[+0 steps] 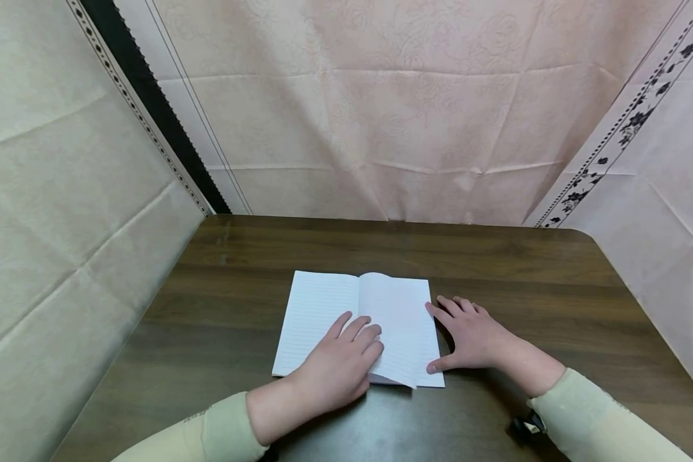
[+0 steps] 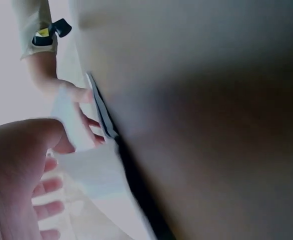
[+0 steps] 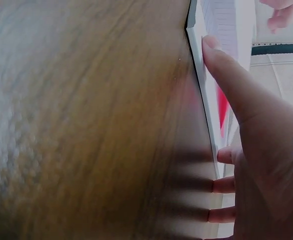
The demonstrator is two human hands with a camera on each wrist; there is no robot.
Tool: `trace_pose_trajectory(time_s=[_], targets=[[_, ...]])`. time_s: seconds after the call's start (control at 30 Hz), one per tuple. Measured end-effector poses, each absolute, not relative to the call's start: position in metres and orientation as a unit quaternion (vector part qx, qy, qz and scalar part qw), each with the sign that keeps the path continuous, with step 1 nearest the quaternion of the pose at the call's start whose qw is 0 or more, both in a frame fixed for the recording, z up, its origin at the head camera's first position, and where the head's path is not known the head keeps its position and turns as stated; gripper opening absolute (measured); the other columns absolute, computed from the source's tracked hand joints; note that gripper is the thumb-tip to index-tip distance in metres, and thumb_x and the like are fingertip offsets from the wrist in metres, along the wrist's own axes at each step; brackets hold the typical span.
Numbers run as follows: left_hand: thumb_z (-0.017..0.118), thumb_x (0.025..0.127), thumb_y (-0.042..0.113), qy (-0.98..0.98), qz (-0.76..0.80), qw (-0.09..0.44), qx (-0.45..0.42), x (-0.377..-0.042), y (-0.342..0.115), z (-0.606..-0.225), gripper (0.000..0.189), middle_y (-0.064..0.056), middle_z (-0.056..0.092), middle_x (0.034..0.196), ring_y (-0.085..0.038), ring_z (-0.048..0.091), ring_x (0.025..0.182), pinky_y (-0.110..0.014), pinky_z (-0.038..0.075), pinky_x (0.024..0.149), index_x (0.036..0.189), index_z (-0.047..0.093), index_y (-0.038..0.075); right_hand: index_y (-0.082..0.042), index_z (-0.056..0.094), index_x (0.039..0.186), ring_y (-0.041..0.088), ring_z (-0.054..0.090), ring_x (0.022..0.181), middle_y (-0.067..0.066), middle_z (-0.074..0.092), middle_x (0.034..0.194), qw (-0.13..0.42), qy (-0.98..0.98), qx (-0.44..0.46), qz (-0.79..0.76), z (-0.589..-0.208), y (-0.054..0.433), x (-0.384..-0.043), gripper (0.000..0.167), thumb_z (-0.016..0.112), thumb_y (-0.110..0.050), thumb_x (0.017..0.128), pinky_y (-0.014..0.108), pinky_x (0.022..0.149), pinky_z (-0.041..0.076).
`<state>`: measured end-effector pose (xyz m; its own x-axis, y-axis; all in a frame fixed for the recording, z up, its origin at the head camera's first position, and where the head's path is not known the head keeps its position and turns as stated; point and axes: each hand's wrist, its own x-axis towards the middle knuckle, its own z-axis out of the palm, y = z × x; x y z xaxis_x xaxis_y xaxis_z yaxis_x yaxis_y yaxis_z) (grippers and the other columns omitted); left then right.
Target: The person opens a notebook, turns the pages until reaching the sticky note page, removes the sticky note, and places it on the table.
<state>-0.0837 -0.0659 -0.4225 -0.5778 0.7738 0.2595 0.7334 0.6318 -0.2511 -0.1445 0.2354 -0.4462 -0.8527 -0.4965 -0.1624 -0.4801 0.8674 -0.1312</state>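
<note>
A lined notebook lies open on the wooden table, its right-hand page slightly raised and curved near the spine. My left hand lies across the lower middle of the notebook, fingers loosely extended over the pages. In the left wrist view its thumb is right at the edge of a lifted page. At the notebook's right edge is my right hand, fingers spread. Its thumb rests on the notebook's edge, and the fingertips reach the same side farther up. A pinkish-red patch shows between the pages.
The brown wooden table extends around the notebook on all sides. Pale cloth hangs behind the table, with more on the left and right. A small black device is strapped at the right wrist.
</note>
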Motion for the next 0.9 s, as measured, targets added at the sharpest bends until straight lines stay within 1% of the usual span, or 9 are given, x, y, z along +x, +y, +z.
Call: trace_pose_trajectory(time_s=[0.07,0.23,0.43,0.53,0.6,0.67,0.73,0.8,0.9], targets=[[0.067,0.079,0.032,-0.89,0.054,0.188,-0.411,-0.081,-0.067,-0.418,0.034,-0.004,0.052,0.13,-0.029,0.043,0.132,-0.051,0.028,0.114,0.106,0.057,0.014,-0.015,0.034,0.155,0.046,0.034,0.137,0.019,0.034,0.155,0.095,0.961,-0.254,-0.043,-0.446,0.235,-0.145,0.124,0.053,-0.095,0.061,0.068,0.101,0.033],[0.065,0.08,0.03,-0.899,0.03,0.215,-0.38,-0.075,-0.075,-0.405,0.023,-0.005,0.053,0.131,-0.031,0.039,0.135,-0.053,0.022,0.116,0.095,0.059,0.014,-0.015,0.035,0.155,0.046,0.034,0.137,0.019,0.035,0.155,0.096,0.961,-0.254,-0.043,-0.447,0.235,-0.146,0.125,0.053,-0.095,0.061,0.068,0.102,0.033],[0.065,0.078,0.028,-0.903,-0.018,0.262,-0.341,-0.069,-0.092,-0.392,0.017,-0.008,0.055,0.126,-0.036,0.042,0.132,-0.059,0.024,0.112,0.086,0.057,0.015,-0.014,0.035,0.155,0.046,0.034,0.136,0.019,0.035,0.155,0.096,0.96,-0.258,-0.044,-0.447,0.236,-0.147,0.125,0.053,-0.095,0.061,0.068,0.102,0.033],[0.061,0.082,0.027,-0.907,-0.036,0.28,-0.313,-0.067,-0.101,-0.387,0.013,-0.008,0.056,0.125,-0.037,0.042,0.131,-0.06,0.024,0.112,0.084,0.059,0.014,-0.014,0.035,0.155,0.046,0.034,0.136,0.019,0.035,0.155,0.097,0.96,-0.258,-0.045,-0.446,0.236,-0.146,0.124,0.053,-0.095,0.061,0.068,0.101,0.033],[0.054,0.087,0.027,-0.909,-0.041,0.288,-0.298,-0.066,-0.107,-0.385,0.014,-0.009,0.057,0.124,-0.037,0.042,0.131,-0.061,0.023,0.112,0.083,0.06,0.014,-0.014,0.035,0.155,0.046,0.034,0.136,0.019,0.035,0.155,0.098,0.96,-0.258,-0.045,-0.446,0.236,-0.146,0.124,0.053,-0.095,0.062,0.069,0.101,0.033],[0.047,0.091,0.026,-0.911,-0.042,0.296,-0.285,-0.065,-0.112,-0.384,0.021,-0.008,0.058,0.123,-0.037,0.043,0.131,-0.06,0.022,0.112,0.081,0.06,0.014,-0.014,0.034,0.155,0.046,0.034,0.136,0.02,0.035,0.155,0.1,0.96,-0.256,-0.045,-0.446,0.236,-0.146,0.124,0.053,-0.095,0.062,0.069,0.101,0.033],[0.042,0.094,0.026,-0.911,-0.042,0.302,-0.277,-0.065,-0.117,-0.384,0.027,-0.009,0.059,0.121,-0.037,0.044,0.13,-0.061,0.022,0.112,0.08,0.061,0.014,-0.014,0.034,0.155,0.046,0.034,0.137,0.02,0.035,0.155,0.103,0.96,-0.255,-0.045,-0.446,0.235,-0.146,0.124,0.053,-0.095,0.062,0.069,0.102,0.032],[0.041,0.094,0.026,-0.913,-0.043,0.302,-0.27,-0.064,-0.121,-0.384,0.028,-0.009,0.06,0.12,-0.037,0.045,0.13,-0.061,0.022,0.112,0.079,0.061,0.013,-0.014,0.034,0.155,0.046,0.034,0.137,0.02,0.035,0.155,0.104,0.961,-0.254,-0.045,-0.446,0.235,-0.146,0.125,0.053,-0.095,0.061,0.069,0.101,0.032],[0.045,0.093,0.025,-0.918,-0.044,0.297,-0.26,-0.062,-0.126,-0.385,0.025,-0.01,0.06,0.119,-0.038,0.045,0.129,-0.061,0.022,0.112,0.078,0.061,0.012,-0.015,0.034,0.155,0.046,0.033,0.137,0.019,0.034,0.155,0.106,0.961,-0.252,-0.044,-0.446,0.234,-0.146,0.125,0.053,-0.095,0.061,0.069,0.101,0.032]])
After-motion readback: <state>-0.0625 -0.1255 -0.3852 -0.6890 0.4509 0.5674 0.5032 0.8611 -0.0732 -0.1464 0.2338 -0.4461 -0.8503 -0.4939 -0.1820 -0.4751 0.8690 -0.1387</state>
